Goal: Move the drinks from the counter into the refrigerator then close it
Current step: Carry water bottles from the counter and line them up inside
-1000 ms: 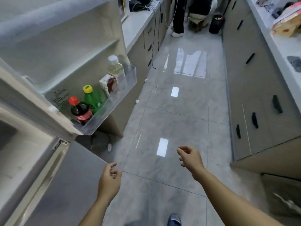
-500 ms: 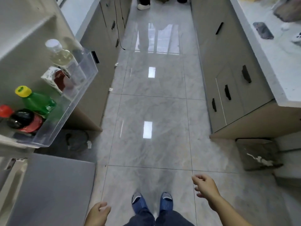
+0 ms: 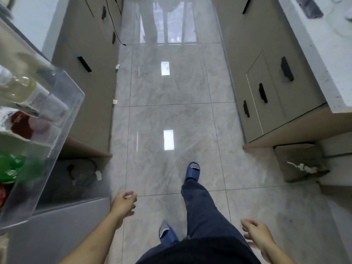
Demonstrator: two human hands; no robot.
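Glossy grey marble-tile floor (image 3: 171, 115) down the middle of a narrow kitchen aisle, bright ceiling-light reflections on it. Beige cabinets (image 3: 270, 88) with black handles along the right, topped by a pale speckled tabletop (image 3: 323, 60) with a dark flat object, blurred, near the far edge; matching cabinets (image 3: 89, 54) along the left under a second white tabletop (image 3: 34, 25). Open refrigerator door at the left edge, its clear plastic door bin (image 3: 62, 119) jutting toward the aisle. Inside the bin, the drinks: a clear bottle (image 3: 19, 90) of pale liquid at the far end, then a carton (image 3: 21, 124) with a red patch, then a green bottle (image 3: 13, 168), and a sliver of red at the near end, too cropped to identify. Grey refrigerator panel (image 3: 57, 229) below the bin. Dark trousers (image 3: 202, 216) and blue slippers, right foot (image 3: 192, 171) stepped forward, left foot (image 3: 167, 235) behind. Left hand (image 3: 123, 203) low beside the grey panel, grip loosely curled and empty. Right hand (image 3: 257, 235) out to the right over the floor, fingers spread, empty. Crumpled grey cloth (image 3: 301, 164) on the floor at the end of the right cabinets.
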